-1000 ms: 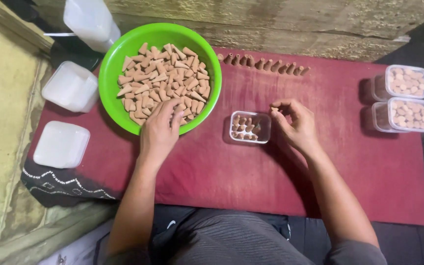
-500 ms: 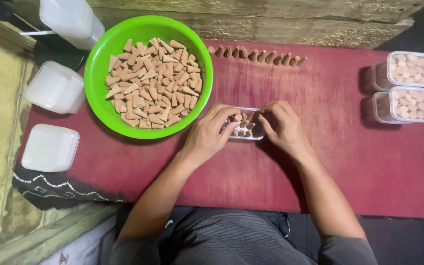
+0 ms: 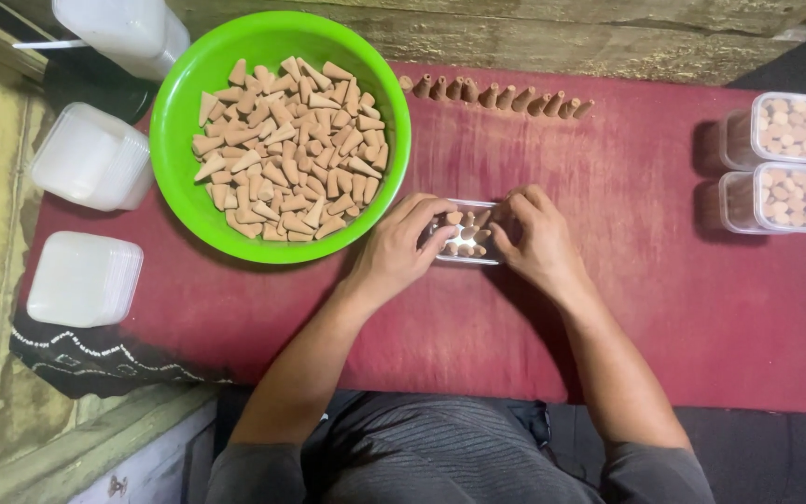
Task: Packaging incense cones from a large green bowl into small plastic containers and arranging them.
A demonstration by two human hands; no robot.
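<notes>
A small clear plastic box [image 3: 466, 252] lies on the red cloth [image 3: 664, 308] in the middle, with brown cones standing inside. My left hand [image 3: 394, 254] rests at its left side, fingers curled over the edge and touching the cones. My right hand [image 3: 535, 238] sits at its right side, fingertips reaching into the box. To the upper left stands a green bowl [image 3: 188, 177] heaped with tan incense cones [image 3: 286, 140].
A row of darker cones [image 3: 496, 95] lines the far edge of the cloth. Two filled clear boxes [image 3: 784, 163] stand at the right. Stacks of white lids or boxes [image 3: 86, 275] lie at the left, and a white container [image 3: 123, 28] stands at the top left.
My left hand has left the green bowl and come to the small box. My right hand has moved left onto the box too. Both now work inside it.
</notes>
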